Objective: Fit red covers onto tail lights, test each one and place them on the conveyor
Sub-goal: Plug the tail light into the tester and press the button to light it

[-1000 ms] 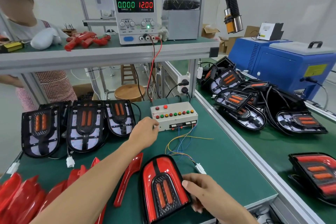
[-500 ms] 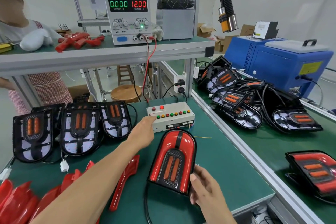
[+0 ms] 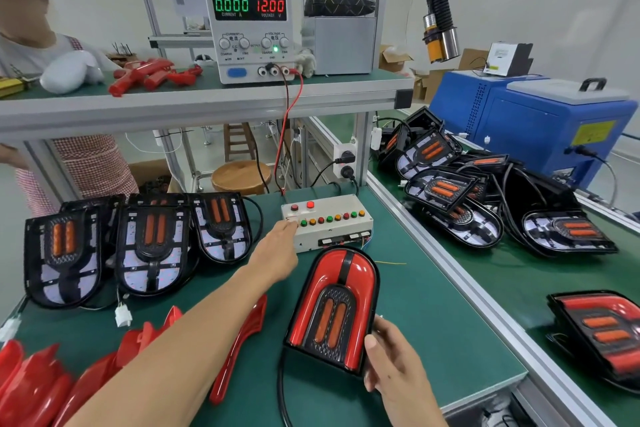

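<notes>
My right hand (image 3: 391, 362) grips the lower right edge of a tail light with a red cover (image 3: 334, 305), tilted up off the green bench just in front of the white test box (image 3: 327, 225). My left hand (image 3: 277, 253) reaches to the box's left end, a fingertip touching near its row of coloured buttons. Three uncovered tail lights (image 3: 152, 246) lie side by side at the left. Loose red covers (image 3: 41, 388) pile at the bottom left. A covered tail light (image 3: 602, 333) lies on the conveyor (image 3: 485, 274) at the right.
A power supply (image 3: 251, 33) reading 0.000 and 12.00 stands on the upper shelf, wired to the test box. Several uncovered tail lights (image 3: 460, 194) are heaped on the far conveyor beside a blue machine (image 3: 540, 125). Another person (image 3: 41, 73) stands at the back left.
My right hand lifted the covered tail light from flat on the bench and tipped it up toward the test box. My left hand edged closer to the box's buttons.
</notes>
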Demonstrator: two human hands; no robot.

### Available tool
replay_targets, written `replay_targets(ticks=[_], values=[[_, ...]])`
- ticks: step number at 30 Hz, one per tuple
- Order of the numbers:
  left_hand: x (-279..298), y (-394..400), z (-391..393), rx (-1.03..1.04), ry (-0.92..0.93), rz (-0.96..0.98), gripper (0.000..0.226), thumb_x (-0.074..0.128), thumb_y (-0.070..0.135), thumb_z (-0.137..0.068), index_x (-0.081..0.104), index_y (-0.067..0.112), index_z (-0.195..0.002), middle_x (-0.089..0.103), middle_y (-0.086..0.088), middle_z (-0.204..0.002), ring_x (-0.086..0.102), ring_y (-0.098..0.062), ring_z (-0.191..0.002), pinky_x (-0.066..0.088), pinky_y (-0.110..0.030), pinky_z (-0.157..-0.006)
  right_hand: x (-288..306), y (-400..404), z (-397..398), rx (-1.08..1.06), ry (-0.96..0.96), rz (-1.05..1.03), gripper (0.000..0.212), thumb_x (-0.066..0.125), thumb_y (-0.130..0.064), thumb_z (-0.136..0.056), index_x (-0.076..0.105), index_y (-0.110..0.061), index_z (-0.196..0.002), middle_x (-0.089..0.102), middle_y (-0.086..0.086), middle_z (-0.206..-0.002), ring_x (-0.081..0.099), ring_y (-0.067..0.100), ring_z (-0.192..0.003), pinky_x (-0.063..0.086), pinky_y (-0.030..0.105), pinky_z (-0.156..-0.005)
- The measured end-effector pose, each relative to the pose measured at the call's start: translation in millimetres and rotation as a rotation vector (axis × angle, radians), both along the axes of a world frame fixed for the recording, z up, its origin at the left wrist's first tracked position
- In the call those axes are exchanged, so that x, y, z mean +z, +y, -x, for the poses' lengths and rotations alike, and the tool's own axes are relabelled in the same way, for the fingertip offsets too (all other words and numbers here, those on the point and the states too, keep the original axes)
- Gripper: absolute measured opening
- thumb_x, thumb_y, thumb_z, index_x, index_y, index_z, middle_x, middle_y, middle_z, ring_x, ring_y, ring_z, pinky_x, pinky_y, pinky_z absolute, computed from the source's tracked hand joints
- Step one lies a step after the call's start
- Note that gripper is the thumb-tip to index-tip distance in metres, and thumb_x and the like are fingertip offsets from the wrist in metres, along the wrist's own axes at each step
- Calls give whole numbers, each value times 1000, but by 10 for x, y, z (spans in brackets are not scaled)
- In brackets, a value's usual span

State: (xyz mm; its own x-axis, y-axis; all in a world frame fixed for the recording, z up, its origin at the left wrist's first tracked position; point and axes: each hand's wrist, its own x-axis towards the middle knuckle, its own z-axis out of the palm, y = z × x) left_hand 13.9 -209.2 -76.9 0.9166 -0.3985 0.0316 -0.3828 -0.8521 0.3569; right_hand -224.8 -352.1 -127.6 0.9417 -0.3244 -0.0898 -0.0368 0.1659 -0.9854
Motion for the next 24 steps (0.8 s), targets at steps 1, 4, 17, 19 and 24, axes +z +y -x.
replay_targets(ticks=[1, 4, 17, 19, 24], values=[[-5, -4, -7, 2, 4, -9, 65, 48, -2, -94, 32, 10, -156, 35, -8, -156, 49, -31, -134, 42, -42, -111, -5, 2, 2, -6, -1, -1, 27, 50, -7, -103, 60, -19, -125, 76, 2, -102, 45, 17, -48, 42, 24, -47], [-2, -16, -27, 5, -6, -33, 62, 50, -2, -93, 38, 9, -153, 38, -9, -151, 52, -32, -130, 45, -42, -107, -21, 6, -7, -20, 0, 3, 27, 50, -7, -103, 59, -20, -126, 76, 0, -102, 46, 18, -48, 42, 25, -46], [54, -58, -77, 11, -32, -90, 60, 52, -1, -92, 42, 9, -151, 43, -11, -148, 51, -33, -131, 44, -42, -107, -53, -8, 1, -23, 26, 73, 26, 51, -20, -103, 58, -28, -127, 75, -4, -102, 50, 18, -53, 46, 28, -52], [57, -60, -83, 18, -27, -89, 60, 52, 0, -92, 42, 8, -151, 44, -12, -146, 51, -33, -131, 44, -43, -107, -43, -9, 5, -21, 20, 73, 27, 49, -13, -105, 59, -25, -126, 75, -3, -99, 49, 18, -53, 45, 27, -52], [89, -61, -115, -15, -50, -156, 48, 52, -1, -94, 51, 7, -142, 47, -12, -139, 55, -34, -124, 47, -45, -104, -27, -15, 6, -31, 14, 95, 27, 50, -16, -104, 58, -28, -126, 75, -2, -94, 51, 19, -53, 46, 29, -53]])
